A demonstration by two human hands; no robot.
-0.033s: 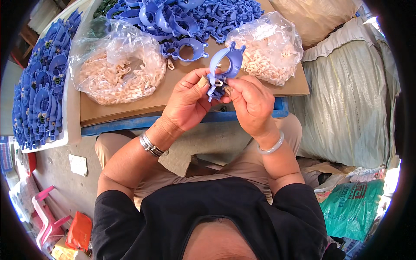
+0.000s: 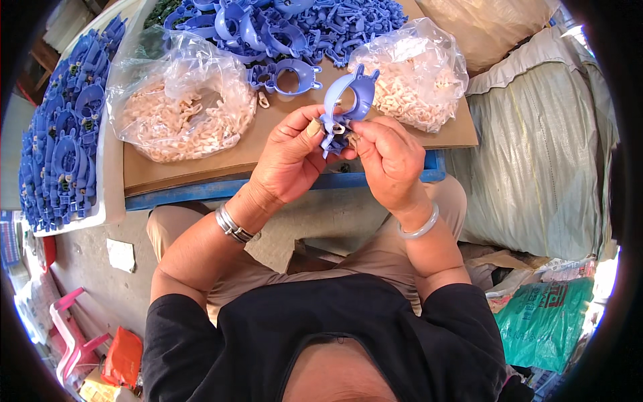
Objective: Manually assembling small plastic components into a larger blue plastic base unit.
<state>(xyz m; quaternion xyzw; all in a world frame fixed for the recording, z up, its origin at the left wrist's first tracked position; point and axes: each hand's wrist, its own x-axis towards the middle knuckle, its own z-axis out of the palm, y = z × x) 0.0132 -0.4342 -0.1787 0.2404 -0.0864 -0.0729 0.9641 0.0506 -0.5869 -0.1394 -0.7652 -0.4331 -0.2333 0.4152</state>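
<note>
My left hand (image 2: 291, 157) and my right hand (image 2: 388, 161) meet above the board's front edge and together grip a blue plastic ring-shaped clamp (image 2: 349, 99) by its lower end. The clamp's open loop stands upright above my fingers. A small pale piece (image 2: 339, 128) shows between my fingertips at the clamp's base; how it sits there is hidden by my fingers. A metal bracelet is on my left wrist and a pale bangle on my right.
A cardboard board (image 2: 201, 167) on a blue crate carries two clear bags of small beige parts (image 2: 181, 114) (image 2: 412, 80) and a pile of blue clamps (image 2: 288, 27). A white tray of blue clamps (image 2: 60, 147) stands left. A grey sack (image 2: 536, 154) and green bag (image 2: 542, 321) lie right.
</note>
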